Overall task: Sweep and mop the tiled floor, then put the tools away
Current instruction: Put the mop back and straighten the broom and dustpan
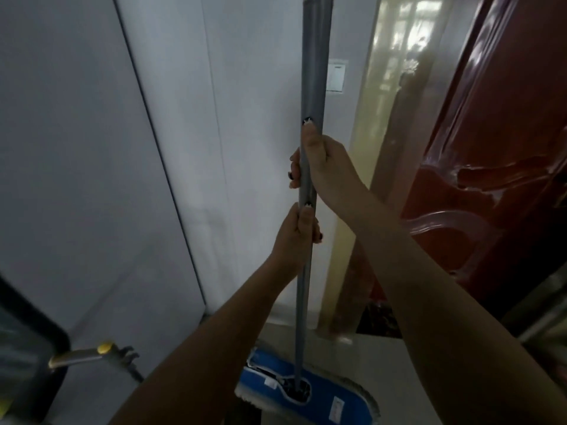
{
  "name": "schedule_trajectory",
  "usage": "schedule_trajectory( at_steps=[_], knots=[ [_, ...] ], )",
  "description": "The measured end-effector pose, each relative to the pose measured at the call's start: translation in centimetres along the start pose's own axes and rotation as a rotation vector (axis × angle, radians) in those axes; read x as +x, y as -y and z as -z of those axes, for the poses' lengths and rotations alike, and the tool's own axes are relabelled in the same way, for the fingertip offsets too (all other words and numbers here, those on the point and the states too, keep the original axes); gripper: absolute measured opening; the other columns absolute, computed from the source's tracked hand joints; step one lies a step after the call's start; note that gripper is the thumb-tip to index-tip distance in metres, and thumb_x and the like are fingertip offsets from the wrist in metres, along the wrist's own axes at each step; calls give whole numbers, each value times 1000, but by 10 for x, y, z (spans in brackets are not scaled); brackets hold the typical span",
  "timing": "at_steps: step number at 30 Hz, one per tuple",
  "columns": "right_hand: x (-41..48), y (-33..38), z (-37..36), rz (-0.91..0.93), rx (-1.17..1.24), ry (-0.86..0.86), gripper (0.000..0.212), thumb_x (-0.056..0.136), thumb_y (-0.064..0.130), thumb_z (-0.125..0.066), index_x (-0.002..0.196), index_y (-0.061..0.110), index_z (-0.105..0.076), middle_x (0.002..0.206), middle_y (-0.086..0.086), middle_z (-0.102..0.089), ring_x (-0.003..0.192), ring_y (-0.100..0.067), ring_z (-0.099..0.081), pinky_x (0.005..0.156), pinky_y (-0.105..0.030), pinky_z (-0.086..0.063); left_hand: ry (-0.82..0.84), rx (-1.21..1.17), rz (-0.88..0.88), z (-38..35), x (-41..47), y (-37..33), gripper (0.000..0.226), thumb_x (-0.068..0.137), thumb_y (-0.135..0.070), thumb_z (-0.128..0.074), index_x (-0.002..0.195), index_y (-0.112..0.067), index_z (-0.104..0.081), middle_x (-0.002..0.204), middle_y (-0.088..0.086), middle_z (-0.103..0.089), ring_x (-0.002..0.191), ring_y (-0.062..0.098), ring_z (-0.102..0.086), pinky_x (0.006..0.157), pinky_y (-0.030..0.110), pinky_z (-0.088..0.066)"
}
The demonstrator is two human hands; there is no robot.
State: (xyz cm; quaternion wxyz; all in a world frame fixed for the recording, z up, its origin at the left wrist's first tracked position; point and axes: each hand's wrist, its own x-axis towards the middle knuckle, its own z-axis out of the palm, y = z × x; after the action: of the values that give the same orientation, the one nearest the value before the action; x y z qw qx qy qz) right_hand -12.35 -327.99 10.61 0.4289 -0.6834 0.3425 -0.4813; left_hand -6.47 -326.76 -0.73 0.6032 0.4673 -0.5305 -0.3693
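A flat mop stands nearly upright in front of me, its grey handle (313, 72) running from the top edge down to a blue mop head (322, 400) with a grey fringe on the pale tiled floor (383, 363). My right hand (319, 161) grips the handle at mid-height, thumb pointing up along it. Just below, my left hand (296, 237) grips the same handle, thumb also up. The two hands almost touch.
A white wall (214, 148) rises close behind the mop. A glossy red-brown door (491, 148) with a yellowish frame (377, 148) stands at the right. At lower left a dark-edged object (33, 348) and a metal lever with a yellow tip (104, 348) jut in.
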Motion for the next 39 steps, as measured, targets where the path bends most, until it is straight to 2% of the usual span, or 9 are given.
schedule_trajectory(
  at_steps=[12, 23, 25, 28, 29, 31, 33, 36, 39],
  knots=[
    [107, -69, -65, 10, 3, 140, 38, 100, 38, -36, 72, 15, -48, 60, -3, -54, 55, -16, -56, 73, -40, -56, -147, -7, 53, 73, 98, 67, 30, 102, -21, -26, 78, -12, -42, 66, 3, -43, 53, 2, -47, 59, 16, -47],
    [188, -166, -112, -89, 5, 203, 33, 98, 42, -36, 100, 11, -46, 66, 4, -53, 62, -9, -56, 80, -32, -54, -249, 122, 290, 120, 179, 140, 40, 103, -20, -32, 65, -14, -44, 65, 4, -51, 61, 16, -49, 65, 26, -45],
    [198, -188, -116, -98, 9, 243, 31, 98, 41, -36, 97, 12, -46, 66, 4, -52, 64, -10, -56, 79, -33, -53, -234, 91, 280, 123, 185, 157, 41, 98, -40, -38, 67, -15, -45, 65, 2, -51, 63, 14, -50, 64, 24, -45],
    [206, -223, -122, -137, 0, 318, 26, 99, 40, -36, 87, 20, -46, 66, 5, -53, 67, -11, -57, 76, -33, -52, -261, 125, 281, 131, 188, 192, 72, 54, -91, -42, 71, -21, -48, 61, -11, -55, 57, -4, -55, 57, 10, -46],
    [209, -233, -125, -153, -4, 344, 23, 99, 40, -36, 86, 23, -46, 68, 6, -53, 69, -11, -57, 77, -32, -51, -272, 125, 290, 133, 191, 202, 69, 57, -88, -43, 72, -21, -48, 63, -11, -58, 56, -8, -55, 57, 8, -45],
    [213, -248, -129, -176, 23, 353, 20, 99, 38, -36, 85, 28, -44, 71, 6, -53, 74, -11, -58, 80, -32, -50, -232, 118, 322, 135, 197, 215, 34, 95, -46, -38, 76, -20, -47, 75, 0, -60, 60, -11, -56, 60, 6, -45],
    [221, -260, -131, -195, 65, 302, 19, 100, 36, -34, 84, 29, -43, 71, 5, -52, 75, -12, -57, 82, -33, -49, -196, 173, 382, 138, 207, 225, 33, 103, -13, -25, 80, -22, -47, 83, 0, -55, 69, -7, -57, 68, 7, -45],
    [236, -268, -129, -225, 61, 243, 21, 100, 37, -32, 86, 27, -43, 72, 3, -52, 74, -12, -57, 81, -30, -48, -124, 221, 442, 140, 225, 228, 32, 104, -17, -22, 87, -29, -45, 96, -2, -53, 91, 6, -52, 88, 19, -42],
    [249, -275, -123, -278, 39, 218, 22, 99, 42, -30, 87, 29, -43, 75, 3, -55, 76, -10, -57, 78, -35, -47, -68, 307, 497, 138, 243, 233, 31, 104, -26, -20, 97, -18, -49, 111, 5, -52, 106, 16, -47, 100, 32, -38]
  ],
)
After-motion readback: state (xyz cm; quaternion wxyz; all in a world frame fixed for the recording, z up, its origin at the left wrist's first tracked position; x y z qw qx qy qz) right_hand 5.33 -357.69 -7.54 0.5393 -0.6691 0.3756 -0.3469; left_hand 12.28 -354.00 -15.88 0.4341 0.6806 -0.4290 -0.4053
